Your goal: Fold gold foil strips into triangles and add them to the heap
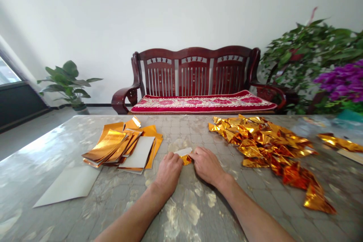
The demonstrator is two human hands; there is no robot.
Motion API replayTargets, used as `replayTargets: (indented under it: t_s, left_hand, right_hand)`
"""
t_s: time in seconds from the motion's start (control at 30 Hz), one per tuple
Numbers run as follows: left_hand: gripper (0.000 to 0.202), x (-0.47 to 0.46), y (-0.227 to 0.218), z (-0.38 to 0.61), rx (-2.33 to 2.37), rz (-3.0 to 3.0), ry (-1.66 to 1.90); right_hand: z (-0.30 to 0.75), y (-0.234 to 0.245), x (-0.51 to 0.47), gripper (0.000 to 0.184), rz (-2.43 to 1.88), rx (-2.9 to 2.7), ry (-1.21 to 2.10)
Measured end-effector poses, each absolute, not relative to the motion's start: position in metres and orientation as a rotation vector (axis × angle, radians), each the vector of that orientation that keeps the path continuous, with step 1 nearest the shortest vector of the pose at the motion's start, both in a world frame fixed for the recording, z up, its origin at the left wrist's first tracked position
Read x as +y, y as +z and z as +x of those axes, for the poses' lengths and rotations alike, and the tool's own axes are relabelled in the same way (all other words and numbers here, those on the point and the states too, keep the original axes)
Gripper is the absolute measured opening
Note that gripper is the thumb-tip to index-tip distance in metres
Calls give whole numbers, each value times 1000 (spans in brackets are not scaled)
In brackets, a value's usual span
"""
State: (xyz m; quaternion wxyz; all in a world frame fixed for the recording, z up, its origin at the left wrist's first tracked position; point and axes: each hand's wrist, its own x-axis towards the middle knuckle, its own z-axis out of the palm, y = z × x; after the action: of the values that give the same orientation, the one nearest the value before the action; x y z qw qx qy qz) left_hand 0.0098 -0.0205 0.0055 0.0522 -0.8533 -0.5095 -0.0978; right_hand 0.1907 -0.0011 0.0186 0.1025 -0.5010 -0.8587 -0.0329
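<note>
We pinch small folded gold paper (186,160), white side up, between left hand (169,170) and right hand (206,165); both hands clamped on it, close to table (181,132). Left of grip: stack of gold sheets (121,145). Right of grip: crumpled gold foil (263,143).
</note>
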Motion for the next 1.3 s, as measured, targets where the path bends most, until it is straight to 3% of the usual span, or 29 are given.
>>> replayTargets:
  t_s: [0.37,0.57,0.97,1.3]
  left_hand:
    - [14,-22,0,13,-1517,-2590,-357]
    - [32,-24,2,17,-1434,-2643,-388]
    - [32,-23,6,16,-1399,-2683,-278]
    - [23,-24,12,19,-1425,-2705,-190]
  right_hand:
    - [189,17,0,23,-1543,-2509,-105]
    - [190,15,1,35,-1557,-2476,-52]
    - [202,6,12,28,-1558,-2337,225]
    - [211,0,21,33,-1610,-2262,226]
